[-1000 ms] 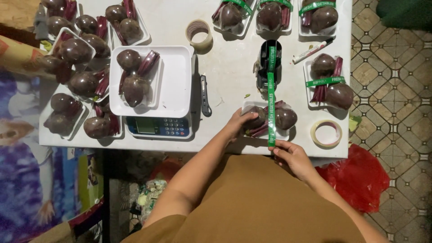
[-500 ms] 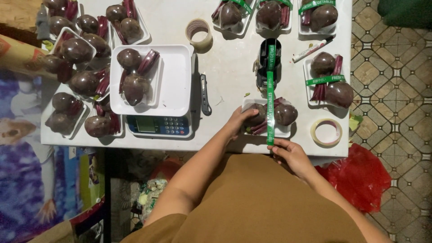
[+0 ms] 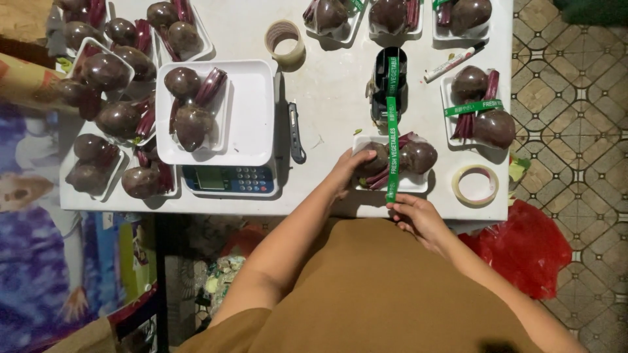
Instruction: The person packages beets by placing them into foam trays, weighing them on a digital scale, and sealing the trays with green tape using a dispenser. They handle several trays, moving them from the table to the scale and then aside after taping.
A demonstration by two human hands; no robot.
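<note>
Beetroots lay wrapped in a small white tray (image 3: 411, 183) at the near edge of the white table (image 3: 327, 98). The left hand (image 3: 350, 171) rested on the tray's left side, fingers curled over one beetroot (image 3: 373, 159) and pressing it down. The right hand (image 3: 418, 216) sat just below the table edge, pinching the end of a green tape (image 3: 392, 153) between thumb and fingers. That tape ran taut over the tray, between the two beetroots, back to a black dispenser (image 3: 387, 85) standing farther up the table. A roll of clear tape (image 3: 475, 185) lay just right of the tray. To the left stood a scale (image 3: 226, 178) carrying another tray of beetroots (image 3: 252, 111), with a small knife (image 3: 296, 133) beside it.
</note>
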